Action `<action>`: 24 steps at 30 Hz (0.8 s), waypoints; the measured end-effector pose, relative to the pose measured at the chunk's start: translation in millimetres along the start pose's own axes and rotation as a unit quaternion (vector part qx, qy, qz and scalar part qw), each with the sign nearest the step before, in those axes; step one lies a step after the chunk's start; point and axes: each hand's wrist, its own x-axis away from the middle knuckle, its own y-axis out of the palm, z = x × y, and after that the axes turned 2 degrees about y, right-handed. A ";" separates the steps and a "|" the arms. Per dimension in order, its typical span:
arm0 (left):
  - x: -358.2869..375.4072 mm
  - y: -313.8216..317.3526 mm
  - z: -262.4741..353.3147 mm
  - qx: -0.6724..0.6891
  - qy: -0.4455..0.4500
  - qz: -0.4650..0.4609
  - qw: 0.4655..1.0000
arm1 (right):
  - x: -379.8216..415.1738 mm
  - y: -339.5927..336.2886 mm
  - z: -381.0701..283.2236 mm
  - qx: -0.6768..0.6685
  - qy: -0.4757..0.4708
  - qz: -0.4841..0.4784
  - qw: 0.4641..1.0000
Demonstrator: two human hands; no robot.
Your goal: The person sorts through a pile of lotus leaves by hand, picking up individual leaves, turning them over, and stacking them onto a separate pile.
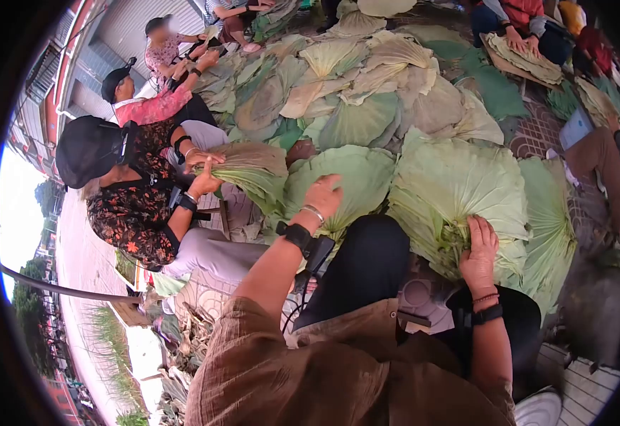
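Observation:
My left hand [323, 197] reaches over a round pale green lotus leaf [349, 172], its fingers slightly bent and apart, with nothing visible in them. A thick stack of folded lotus leaves [470, 174] lies in front of my right knee, its gathered stem ends toward me. On the near edge of that stack, beside the stem ends, rests my right hand [480, 248] with its fingers stretched out over the leaves. Another green leaf [546, 227] spreads out under the stack's right side.
A large heap of drying lotus leaves [367, 92] covers the ground ahead. Close on my left, a person in a black cap [136, 181] holds a folded leaf bundle [247, 167]. Other people sit around the heap, one pressing a leaf stack [523, 60]. Dry scraps [193, 341] lie at lower left.

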 end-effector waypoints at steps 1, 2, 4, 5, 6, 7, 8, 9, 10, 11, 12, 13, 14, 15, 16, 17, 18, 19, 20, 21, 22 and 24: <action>-6.6 -9.4 17.7 0.048 0.020 -0.008 0.999 | 0.2 -4.2 -2.1 0.006 0.006 -0.005 1.000; -9.6 -13.4 38.0 0.097 0.040 -0.017 0.994 | 9.3 -9.7 4.8 0.004 0.011 -0.003 1.000; -4.5 -26.3 96.0 0.145 0.056 -0.060 0.986 | 8.4 -6.9 8.4 -0.009 0.008 0.011 1.000; -1.4 -27.2 113.4 0.184 0.059 -0.085 0.978 | 1.3 -0.7 3.8 -0.021 -0.003 0.021 1.000; 0.8 -16.0 123.4 0.170 0.134 -0.050 0.975 | 1.8 -0.3 2.9 -0.016 0.005 0.024 1.000; 3.8 -9.2 138.7 0.172 0.140 -0.054 0.974 | 2.0 -0.5 2.6 -0.021 0.022 0.035 0.999; 7.3 -2.1 154.1 0.156 0.180 -0.080 0.968 | 2.6 -0.7 2.5 -0.027 0.038 0.045 0.998; 11.0 5.6 168.2 0.141 0.217 -0.104 0.960 | 2.6 -0.5 3.2 -0.024 0.042 0.047 0.998; 15.1 16.6 179.7 0.141 0.221 -0.105 0.959 | 2.9 -0.2 4.7 -0.035 0.058 0.049 0.997; 19.7 27.5 191.1 0.130 0.246 -0.116 0.953 | 3.3 0.0 5.9 -0.046 0.073 0.051 0.995; 23.5 38.7 200.0 0.117 0.271 -0.127 0.947 | 4.0 0.2 6.7 -0.043 0.070 0.050 0.995; 26.8 50.2 206.6 0.116 0.273 -0.129 0.946 | 4.2 0.4 7.2 -0.043 0.073 0.053 0.995; 30.1 60.8 212.2 0.078 0.293 -0.114 0.946 | 4.5 1.0 7.7 -0.046 0.069 0.051 0.995; 30.7 70.7 214.9 0.040 0.313 -0.099 0.944 | 4.7 1.7 8.9 -0.048 0.066 0.049 0.995; 30.4 79.0 214.9 0.042 0.302 -0.114 0.945 | 6.2 2.7 10.5 -0.049 0.063 0.051 0.996; 27.8 83.7 211.6 0.040 0.305 -0.117 0.944 | 7.1 2.7 11.4 -0.050 0.067 0.053 0.995; 25.5 80.7 209.9 0.057 0.306 -0.127 0.942 | 6.9 0.5 10.2 -0.050 0.070 0.046 0.995; 23.4 78.0 208.7 0.073 0.307 -0.138 0.939 | 6.6 -1.1 9.1 -0.051 0.072 0.039 0.995; 21.7 76.2 208.6 0.069 0.309 -0.140 0.938 | 6.2 -1.8 8.4 -0.054 0.075 0.041 0.995; 19.7 75.6 207.3 0.089 0.297 -0.145 0.940 | 5.5 -2.0 7.6 -0.049 0.072 0.039 0.995; 18.2 75.5 206.6 0.109 0.285 -0.149 0.941 | 4.7 -1.7 6.8 -0.043 0.068 0.038 0.996; 19.2 76.6 206.8 0.117 0.280 -0.137 0.943 | 4.6 0.6 6.6 -0.051 0.072 0.043 0.995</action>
